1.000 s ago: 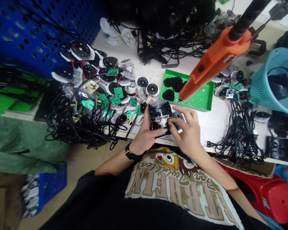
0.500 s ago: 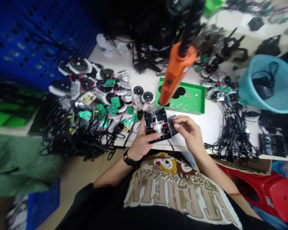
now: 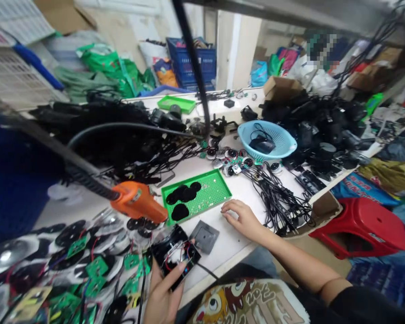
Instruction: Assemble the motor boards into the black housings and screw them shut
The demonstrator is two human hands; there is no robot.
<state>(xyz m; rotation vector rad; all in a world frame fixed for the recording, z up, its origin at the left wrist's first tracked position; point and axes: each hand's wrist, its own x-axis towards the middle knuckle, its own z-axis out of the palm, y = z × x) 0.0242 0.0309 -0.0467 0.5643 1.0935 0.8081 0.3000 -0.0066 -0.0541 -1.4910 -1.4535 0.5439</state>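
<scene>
My left hand grips a black square housing with red and black wires inside, held low over the table's near edge. A grey square cover plate lies on the white table just right of it. My right hand rests on the table beyond the plate, fingers curled down and holding nothing I can see, near the corner of the green tray. An orange electric screwdriver hangs from a black cable above the tray's left end.
Black discs lie in the green tray. Green circuit boards and black round parts crowd the table at left. Black cables sprawl at right, beside a light blue basket. A red stool stands off the table's corner.
The view has swung up and right. My right hand let go of the housing and moved right onto the table. The grey plate now lies on the table. The screwdriver swung left.
</scene>
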